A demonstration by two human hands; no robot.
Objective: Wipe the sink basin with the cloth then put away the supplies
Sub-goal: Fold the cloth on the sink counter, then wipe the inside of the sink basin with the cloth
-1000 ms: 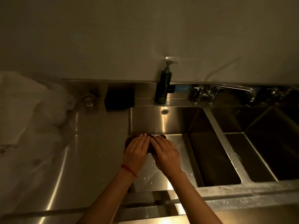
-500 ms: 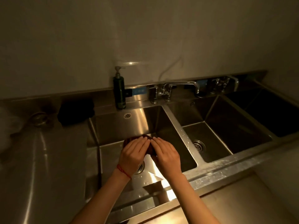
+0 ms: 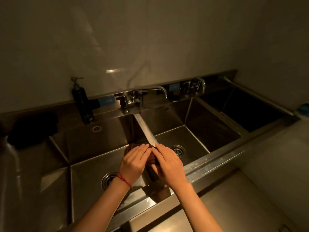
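- Pressing down side by side at centre frame, the left hand (image 3: 133, 162) and right hand (image 3: 168, 164) both lie on a dark reddish cloth (image 3: 151, 159); fingers straight and flat, none visibly curled round it, fingertips nearly meeting.
- Cloth sits bunched beneath both palms, against the divider (image 3: 144, 129) at the right edge of the left basin (image 3: 87, 168); only a strip shows between the hands and above the left fingers.
- Red string bracelet (image 3: 124, 180) circles the left wrist.
- Forearms enter from bottom centre, crossing the steel front rim (image 3: 209, 166), which is spotted with water.
- Left basin drain (image 3: 108, 180) shows just lower left of the left wrist, partly covered by it.
- Middle basin (image 3: 192, 136) lies right of the divider; its drain (image 3: 178, 150) is close beside the right hand's knuckles.
- Third basin (image 3: 242, 111) further right, dark, contents unreadable.
- Round overflow grille (image 3: 96, 128) on the left basin's back wall.
- Dark pump bottle (image 3: 82, 101) stands upright on the back ledge, upper left of centre.
- Black bundle (image 3: 33, 129) rests on the counter at far left; too dim to identify.
- Faucet (image 3: 143, 95) stands behind the divider, spout swung right over the middle basin.
- Second tap set (image 3: 194, 86) further right along the backsplash.
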